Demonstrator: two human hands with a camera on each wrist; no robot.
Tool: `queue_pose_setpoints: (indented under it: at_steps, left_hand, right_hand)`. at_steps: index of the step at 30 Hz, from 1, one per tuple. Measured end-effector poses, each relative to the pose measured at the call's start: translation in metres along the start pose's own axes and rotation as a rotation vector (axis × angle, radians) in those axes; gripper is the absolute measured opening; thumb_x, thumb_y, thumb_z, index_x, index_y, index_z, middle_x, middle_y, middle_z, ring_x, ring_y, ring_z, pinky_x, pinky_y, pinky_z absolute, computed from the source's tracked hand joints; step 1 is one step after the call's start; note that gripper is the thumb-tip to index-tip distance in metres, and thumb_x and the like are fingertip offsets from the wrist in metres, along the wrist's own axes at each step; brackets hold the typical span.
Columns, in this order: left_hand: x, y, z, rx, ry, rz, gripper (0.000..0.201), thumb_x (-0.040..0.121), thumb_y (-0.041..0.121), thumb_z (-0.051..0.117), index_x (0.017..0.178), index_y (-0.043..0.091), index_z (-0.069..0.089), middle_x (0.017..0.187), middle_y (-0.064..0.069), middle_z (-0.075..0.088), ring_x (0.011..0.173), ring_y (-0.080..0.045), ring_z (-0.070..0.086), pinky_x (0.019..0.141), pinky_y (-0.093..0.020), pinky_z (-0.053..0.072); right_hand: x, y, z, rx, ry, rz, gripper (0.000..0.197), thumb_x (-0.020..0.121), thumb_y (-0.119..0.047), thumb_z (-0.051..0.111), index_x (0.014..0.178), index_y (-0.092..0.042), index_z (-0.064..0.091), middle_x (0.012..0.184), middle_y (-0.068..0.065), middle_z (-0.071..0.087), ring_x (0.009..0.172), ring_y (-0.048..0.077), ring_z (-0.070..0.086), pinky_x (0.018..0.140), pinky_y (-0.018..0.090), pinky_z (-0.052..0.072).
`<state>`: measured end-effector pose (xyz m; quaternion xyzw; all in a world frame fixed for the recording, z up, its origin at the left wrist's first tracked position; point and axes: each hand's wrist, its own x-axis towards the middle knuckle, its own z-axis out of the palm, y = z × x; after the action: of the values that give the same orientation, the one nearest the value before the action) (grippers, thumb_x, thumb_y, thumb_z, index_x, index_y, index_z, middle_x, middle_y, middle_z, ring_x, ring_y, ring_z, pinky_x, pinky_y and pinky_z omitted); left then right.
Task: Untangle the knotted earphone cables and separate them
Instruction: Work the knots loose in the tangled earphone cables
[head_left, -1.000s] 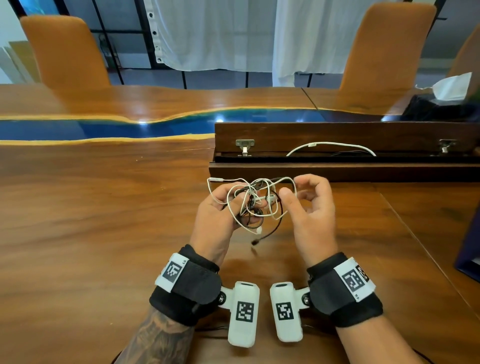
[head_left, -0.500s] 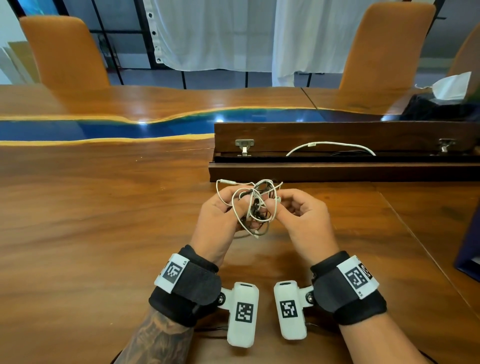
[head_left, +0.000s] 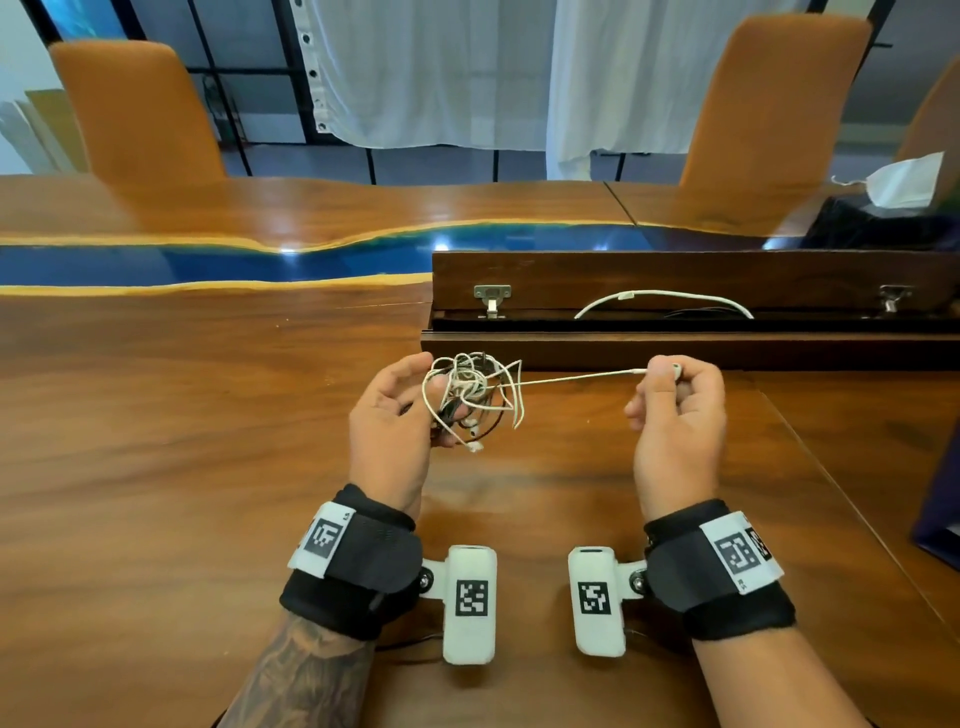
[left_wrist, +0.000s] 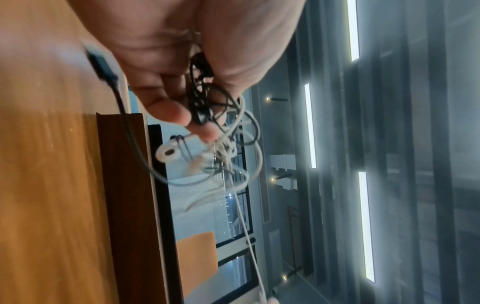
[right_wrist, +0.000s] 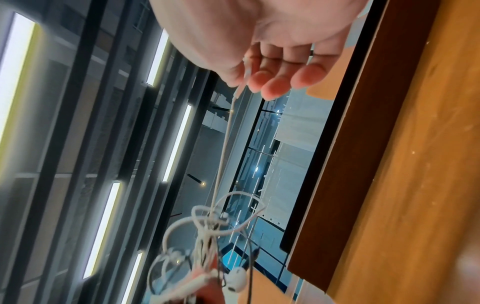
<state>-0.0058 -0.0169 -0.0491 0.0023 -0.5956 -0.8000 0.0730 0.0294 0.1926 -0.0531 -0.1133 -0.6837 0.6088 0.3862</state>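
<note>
Earphone cables (head_left: 470, 397), white & black, sit knotted above the desk (head_left: 156, 467) mid-front; our left hand (head_left: 387, 426) grips the bundle, our right hand (head_left: 675, 410) pinches one white strand (head_left: 576, 378), pulled taut btw them.

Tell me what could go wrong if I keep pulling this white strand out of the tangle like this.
1. The white strand runs taut from the tangle to your right hand; pulling harder may cinch the knot tighter.
2. The right hand pinches the strand at its earbud end, so the pull may strain that joint.
3. Black cable is wound in with the white loops in your left hand, so it may get dragged along and snag.
</note>
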Motion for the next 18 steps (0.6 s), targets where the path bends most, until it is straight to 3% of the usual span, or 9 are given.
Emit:
queue_pose_setpoints:
  at_steps: [5, 10, 14, 18]
  left_hand:
    - [0.013, 0.003, -0.019, -0.068, 0.163, 0.044, 0.016, 0.099, 0.004, 0.058, 0.108, 0.014, 0.066, 0.085, -0.009, 0.071, 0.060, -0.011, 0.065, 0.050, -0.026, 0.054]
    - [0.013, 0.002, -0.017, -0.069, 0.152, 0.035, 0.016, 0.101, 0.006, 0.054, 0.111, 0.013, 0.064, 0.085, -0.002, 0.075, 0.063, -0.011, 0.067, 0.052, -0.025, 0.054]
    - [0.007, 0.004, -0.010, -0.082, 0.028, 0.020, 0.016, 0.102, 0.007, 0.053, 0.113, 0.013, 0.063, 0.082, 0.000, 0.074, 0.063, -0.010, 0.065, 0.057, -0.028, 0.056]
    - [-0.004, 0.005, 0.004, -0.082, -0.117, 0.005, 0.014, 0.099, 0.008, 0.056, 0.111, 0.013, 0.064, 0.083, -0.004, 0.073, 0.063, -0.013, 0.065, 0.059, -0.028, 0.057]
  right_hand:
    - [0.018, 0.002, -0.015, 0.117, 0.195, 0.115, 0.008, 0.107, -0.033, 0.044, 0.103, -0.031, 0.051, 0.066, -0.017, 0.058, 0.063, 0.004, 0.054, 0.066, 0.030, 0.048]
    - [0.018, -0.002, -0.013, 0.169, 0.218, 0.106, 0.009, 0.107, -0.030, 0.043, 0.107, -0.029, 0.053, 0.092, -0.009, 0.064, 0.074, 0.006, 0.063, 0.065, 0.025, 0.052]
    - [0.015, -0.003, -0.013, 0.191, 0.107, 0.101, 0.012, 0.100, -0.027, 0.054, 0.105, -0.026, 0.065, 0.107, -0.004, 0.070, 0.095, 0.013, 0.067, 0.077, 0.031, 0.053]
    - [0.002, -0.006, -0.004, 0.133, -0.129, 0.016, 0.021, 0.089, -0.026, 0.056, 0.104, -0.021, 0.071, 0.102, -0.008, 0.072, 0.101, 0.008, 0.066, 0.083, 0.019, 0.051]
